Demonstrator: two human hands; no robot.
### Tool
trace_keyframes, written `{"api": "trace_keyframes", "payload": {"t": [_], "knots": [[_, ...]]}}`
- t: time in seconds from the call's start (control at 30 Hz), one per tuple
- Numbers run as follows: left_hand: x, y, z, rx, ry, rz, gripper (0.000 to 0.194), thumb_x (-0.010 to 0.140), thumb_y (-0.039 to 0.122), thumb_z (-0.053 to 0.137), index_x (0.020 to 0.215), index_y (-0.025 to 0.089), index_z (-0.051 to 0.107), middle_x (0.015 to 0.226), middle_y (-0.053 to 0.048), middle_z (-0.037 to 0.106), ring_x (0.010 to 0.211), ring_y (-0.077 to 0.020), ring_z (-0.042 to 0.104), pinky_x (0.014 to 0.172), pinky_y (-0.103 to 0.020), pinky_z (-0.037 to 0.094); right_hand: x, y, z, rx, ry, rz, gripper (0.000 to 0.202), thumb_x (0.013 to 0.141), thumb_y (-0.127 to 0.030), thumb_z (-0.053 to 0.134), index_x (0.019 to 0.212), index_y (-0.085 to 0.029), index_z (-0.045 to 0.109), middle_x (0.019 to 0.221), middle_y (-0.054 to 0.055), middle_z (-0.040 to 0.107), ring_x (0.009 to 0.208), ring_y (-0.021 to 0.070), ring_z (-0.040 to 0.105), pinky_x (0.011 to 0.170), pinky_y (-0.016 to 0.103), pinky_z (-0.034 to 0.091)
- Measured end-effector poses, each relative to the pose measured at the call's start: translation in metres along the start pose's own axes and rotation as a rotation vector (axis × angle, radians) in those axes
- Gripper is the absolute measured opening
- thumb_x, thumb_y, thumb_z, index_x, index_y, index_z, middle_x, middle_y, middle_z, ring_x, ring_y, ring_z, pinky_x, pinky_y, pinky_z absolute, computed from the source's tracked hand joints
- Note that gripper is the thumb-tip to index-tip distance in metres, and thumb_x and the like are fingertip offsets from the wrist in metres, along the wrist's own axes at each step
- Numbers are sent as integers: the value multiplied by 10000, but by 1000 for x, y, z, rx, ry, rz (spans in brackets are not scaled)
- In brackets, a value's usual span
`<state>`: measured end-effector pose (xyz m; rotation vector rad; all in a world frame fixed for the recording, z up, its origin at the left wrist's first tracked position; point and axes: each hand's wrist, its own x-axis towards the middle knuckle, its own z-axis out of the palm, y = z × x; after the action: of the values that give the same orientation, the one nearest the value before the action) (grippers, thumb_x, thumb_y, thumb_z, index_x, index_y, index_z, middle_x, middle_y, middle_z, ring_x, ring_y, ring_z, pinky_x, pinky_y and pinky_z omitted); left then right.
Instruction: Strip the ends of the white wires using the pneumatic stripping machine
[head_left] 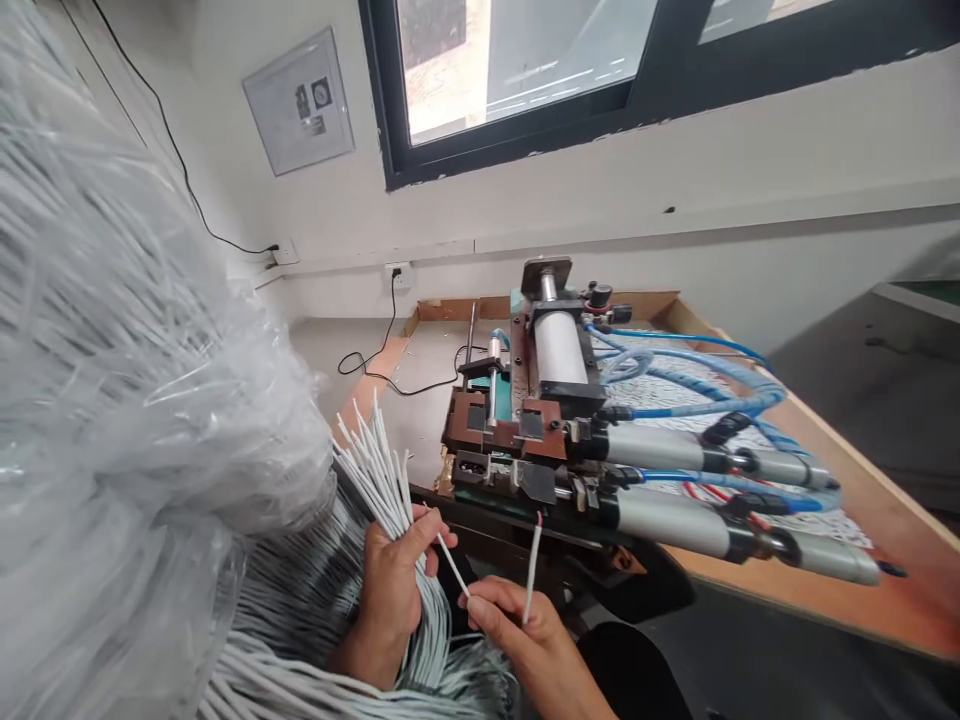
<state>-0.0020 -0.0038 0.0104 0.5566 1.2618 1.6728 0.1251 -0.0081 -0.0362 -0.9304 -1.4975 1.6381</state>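
Observation:
My left hand [397, 580] is closed around a bundle of white cables [379, 470], whose cut ends fan upward past my thumb. Between the thumb and index finger of my right hand [517, 630] is a single white cable [454, 567] that slants down from the bundle. Another white cable [533, 570] stands up from the fingers of my right hand, with a reddish bared tip. Just beyond that tip sits a pneumatic wire-stripping machine [540, 430] with dark clamp jaws. The lower lengths of the bundle run down over my lap.
A large plastic-wrapped mass of cables [135, 380] fills the left side. Blue air hoses [697, 400] and silver cylinders [667, 520] extend right from the machine. White scraps lie behind them inside the table's raised wooden edge [832, 450]. A black power cord [390, 385] crosses the tabletop.

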Motion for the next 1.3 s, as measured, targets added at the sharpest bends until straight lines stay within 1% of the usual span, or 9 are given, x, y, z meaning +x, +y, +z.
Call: {"api": "trace_keyframes", "payload": {"t": [0.17,0.3,0.5,0.63,0.73,0.87,1.0,1.17,1.3], "knots": [[9,2,-5,-23,49,49,150,589,187,651,493,128,551,385,18,558,365,-94,502,352,-193,281,-17,-8,-3,75,12,63,341,723,-414,538,496,-159,535,545,-11,404,553,127,352,535,240,284],[14,3,-7,-41,116,70,146,633,239,629,553,141,556,433,35,569,395,-89,523,363,-184,294,-24,-5,-6,221,96,152,337,677,-435,585,493,-155,550,512,-16,405,515,112,327,498,231,259],[-3,-3,-2,30,-120,-83,165,664,251,620,727,99,629,613,-80,668,512,-166,618,340,-184,269,-18,-1,1,382,121,216,298,652,-427,628,614,-132,629,504,-14,452,469,80,275,460,219,200],[-9,-4,-2,76,-148,-113,135,605,197,673,692,102,633,596,-75,666,522,-179,626,340,-184,279,-14,-4,6,380,119,228,308,633,-418,647,528,-134,591,476,-33,394,462,71,229,448,219,175],[-8,-5,-3,56,-134,-122,116,587,171,683,663,105,626,558,-49,645,486,-160,613,342,-182,282,-13,-6,7,341,152,219,304,587,-402,682,482,-145,559,465,-47,329,474,78,223,454,220,196],[-6,-7,-4,44,-138,-119,128,614,199,667,697,107,634,573,-51,641,498,-167,618,345,-185,277,-16,-8,5,288,181,205,284,550,-397,698,499,-154,561,483,-42,352,501,94,267,483,225,240],[-7,-7,-5,36,-156,-108,137,617,213,662,709,113,643,561,-43,631,488,-158,609,350,-187,271,-15,-11,2,213,179,152,301,619,-419,639,497,-163,539,497,-40,360,509,103,290,492,227,260],[-9,-7,-4,101,-205,-139,147,608,228,660,693,108,656,511,-24,603,402,-107,531,347,-192,266,1,-27,-10,110,273,8,262,676,-403,598,559,-172,565,533,-33,427,526,114,346,519,231,300],[-12,-7,-3,156,-291,-144,108,626,219,632,628,113,647,470,-9,570,369,-82,469,352,-195,263,16,-42,-15,170,183,-23,215,696,-369,593,623,-167,588,530,-27,495,531,122,430,565,244,338]]}}
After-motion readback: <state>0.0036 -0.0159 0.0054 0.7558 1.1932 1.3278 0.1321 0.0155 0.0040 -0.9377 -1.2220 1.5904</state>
